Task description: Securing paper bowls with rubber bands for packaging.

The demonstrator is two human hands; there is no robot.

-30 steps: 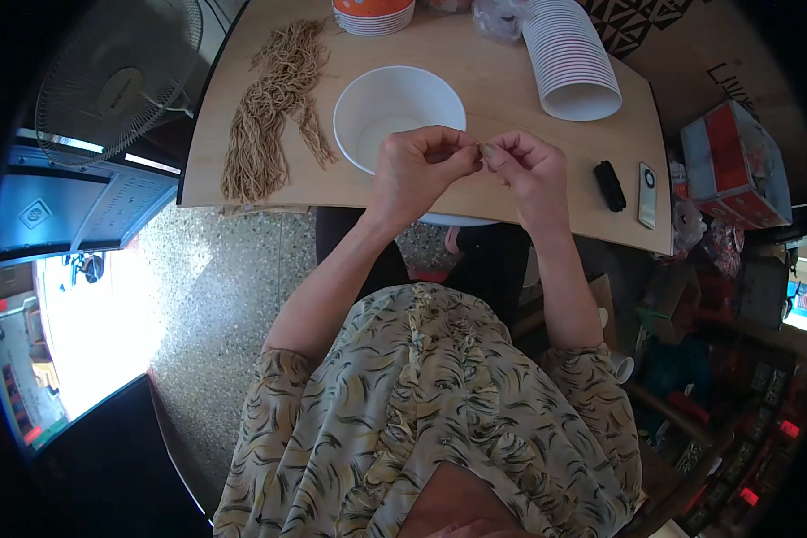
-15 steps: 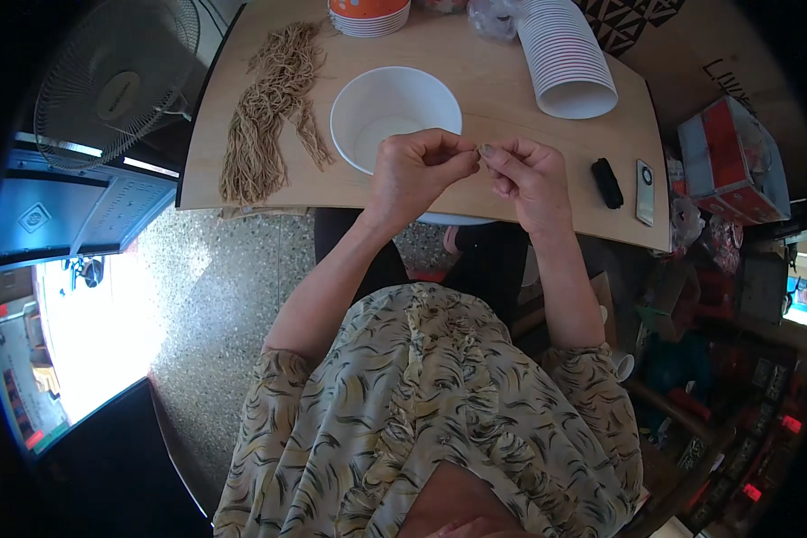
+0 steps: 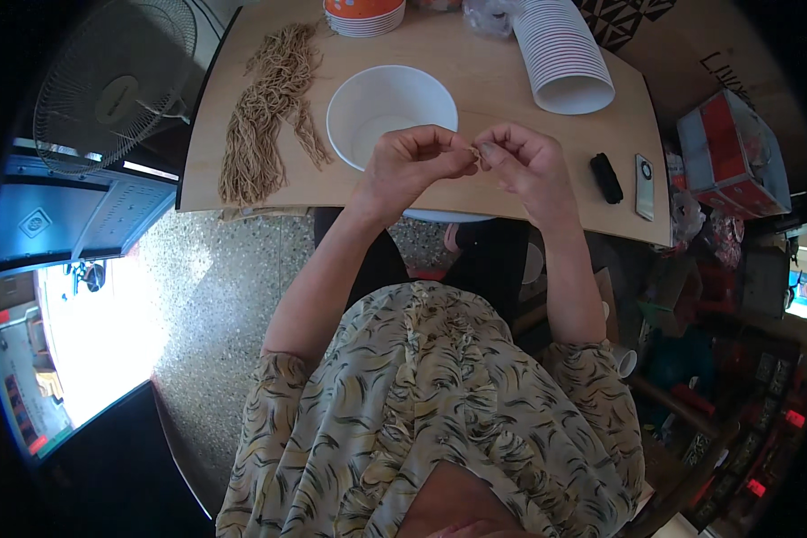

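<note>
My left hand and my right hand meet over the near part of the table, thumbs and forefingers pinched together tip to tip. Between the fingertips there is something tiny and pale, too small to name. Just beyond my left hand stands a white paper tub, its mouth facing up and its inside in view. To the left of the tub lies a bundle of tan strings, loosely spread along the table.
A stack of white paper tubs lies on its side at the back right. An orange-patterned tub stack stands at the back. A black case and a phone lie near the right edge. A fan stands left of the table.
My hands stay pinched together at nearly the same spot; the right fingers have shifted slightly up and left. The tub and the strings have not moved on the table.
</note>
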